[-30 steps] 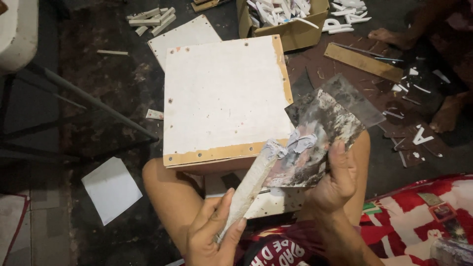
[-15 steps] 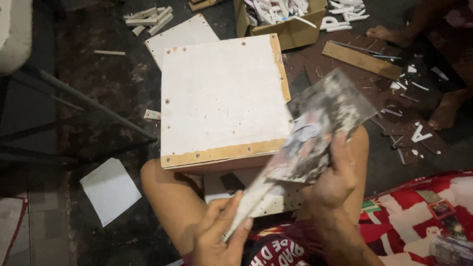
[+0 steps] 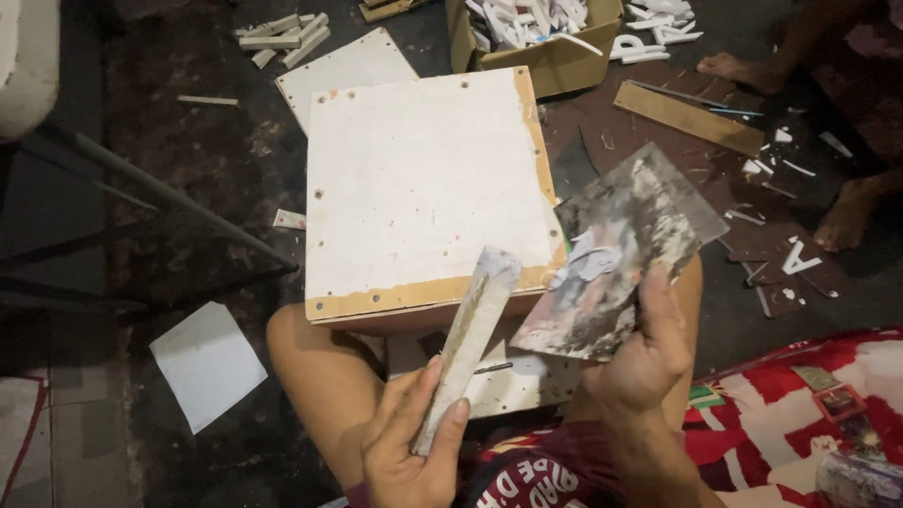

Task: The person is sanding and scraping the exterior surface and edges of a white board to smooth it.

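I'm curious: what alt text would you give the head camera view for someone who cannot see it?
Seen from above, a seated person's left hand holds a putty-smeared scraper stick, while the right hand holds a flat sheet with a grey blob of filler. A white square board lies in front on a dark floor littered with white scraps, beside a cardboard box of cut pieces.

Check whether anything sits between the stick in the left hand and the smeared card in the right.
Nothing visible does. The left hand holds the stick upright, its tip beside the card in the right hand. Only open space over the white board separates them.
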